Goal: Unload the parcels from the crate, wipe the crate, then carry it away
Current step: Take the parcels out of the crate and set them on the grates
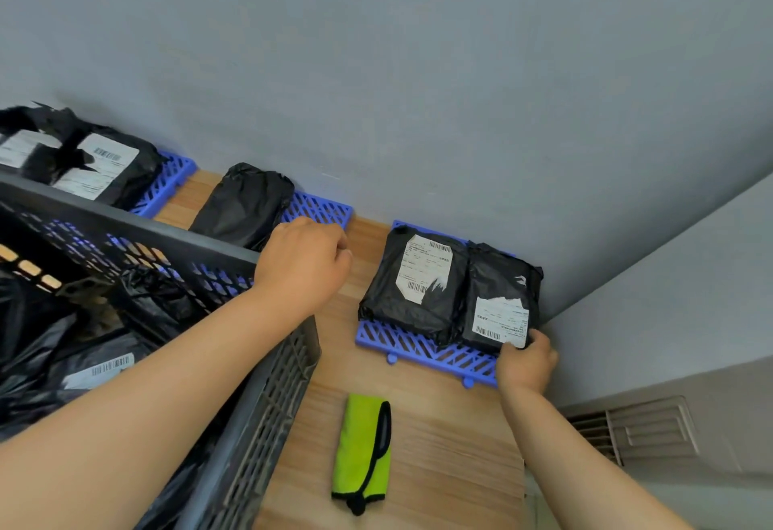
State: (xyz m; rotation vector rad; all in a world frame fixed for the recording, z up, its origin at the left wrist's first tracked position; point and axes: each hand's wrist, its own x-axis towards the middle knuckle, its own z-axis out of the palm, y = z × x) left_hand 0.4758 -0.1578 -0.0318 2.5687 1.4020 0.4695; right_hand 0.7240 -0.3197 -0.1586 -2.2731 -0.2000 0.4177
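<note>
The cloth (363, 450) lies on the wood beside the crate (267, 404), which holds bagged parcels (83, 366). I'd judge them soft, light and slippery, so take them by a bunched edge. Your right hand (525, 362) pinches the near corner of a parcel (497, 299) on the blue mat (418, 347). Your left hand (301, 266) is curled over the crate's far corner; whether it grips anything, I cannot tell.

Even, soft indoor light, faint shadows, wide-angle bending at edges — slightly soft focus
</note>
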